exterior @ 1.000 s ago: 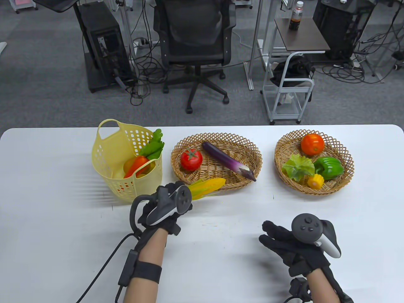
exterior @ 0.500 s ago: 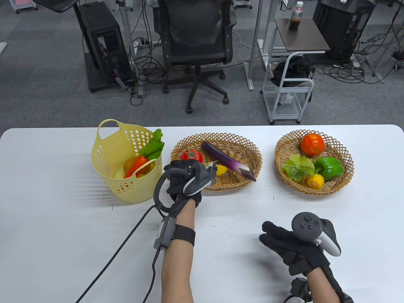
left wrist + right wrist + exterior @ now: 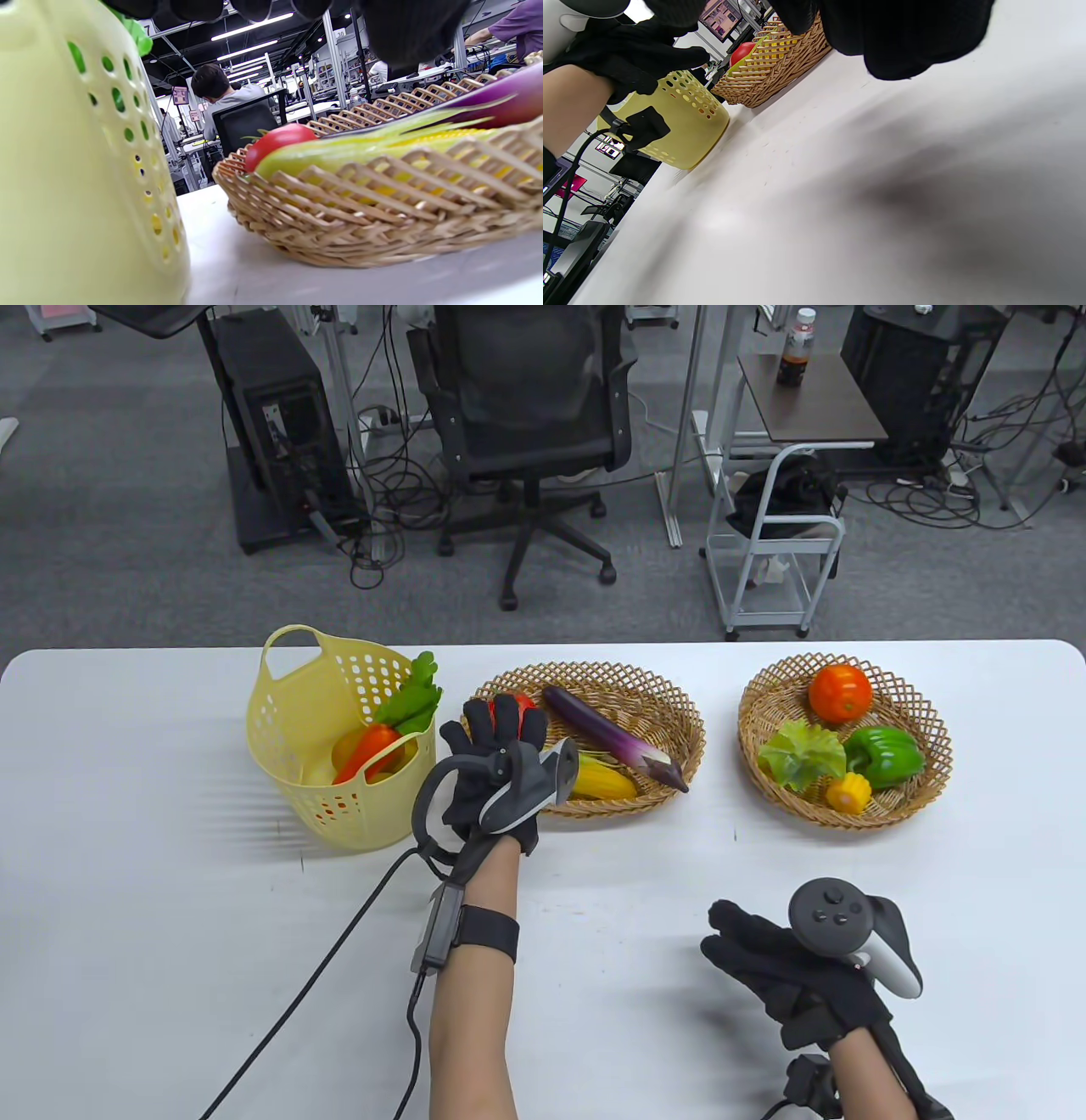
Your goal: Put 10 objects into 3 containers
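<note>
Nothing loose lies on the tabletop (image 3: 170,967): the corn (image 3: 601,780) rests in the middle basket (image 3: 679,704) with tomato (image 3: 278,140) and eggplant (image 3: 611,734), so the sorting looks about finished. The left hand (image 3: 496,768) hovers over that basket's near rim, fingers spread, holding nothing. The right hand (image 3: 793,971) rests loosely open and idle. Only the left wrist view shows the corn lying against the rim.

Corn cob (image 3: 601,782) is lying flat along the near rim of the middle wicker basket (image 3: 670,691), beside the purple eggplant (image 3: 612,735) and red tomato (image 3: 278,142). Carrot (image 3: 366,753) is leaning inside the yellow plastic basket (image 3: 293,704). Orange tomato (image 3: 839,693), lettuce (image 3: 799,753), green pepper (image 3: 884,756) and small yellow pepper (image 3: 849,793) are sitting in the right wicker basket (image 3: 929,712).
</note>
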A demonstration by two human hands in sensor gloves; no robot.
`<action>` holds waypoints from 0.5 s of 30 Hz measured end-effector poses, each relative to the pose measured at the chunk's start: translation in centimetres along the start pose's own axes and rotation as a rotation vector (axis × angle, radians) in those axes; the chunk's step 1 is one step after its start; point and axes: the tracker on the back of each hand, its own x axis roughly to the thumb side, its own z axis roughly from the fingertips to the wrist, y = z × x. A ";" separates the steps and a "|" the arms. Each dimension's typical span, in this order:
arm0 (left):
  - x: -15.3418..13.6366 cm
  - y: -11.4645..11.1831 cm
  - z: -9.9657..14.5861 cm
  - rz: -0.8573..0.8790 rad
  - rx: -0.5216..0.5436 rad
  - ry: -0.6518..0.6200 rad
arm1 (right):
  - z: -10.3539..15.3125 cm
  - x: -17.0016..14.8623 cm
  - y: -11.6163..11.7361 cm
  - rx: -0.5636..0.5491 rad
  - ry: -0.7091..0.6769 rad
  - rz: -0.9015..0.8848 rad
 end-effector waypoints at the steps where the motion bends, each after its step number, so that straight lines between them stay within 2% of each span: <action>1: -0.1 0.2 0.2 0.010 0.002 -0.007 | 0.0 0.0 0.0 0.000 0.002 0.000; 8: -0.4 1.3 2.4 0.073 0.017 -0.066 | 0.2 0.0 -0.1 -0.005 -0.001 -0.007; 15: -1.7 1.7 7.0 0.175 0.049 -0.143 | 0.4 0.0 -0.3 -0.011 -0.012 -0.010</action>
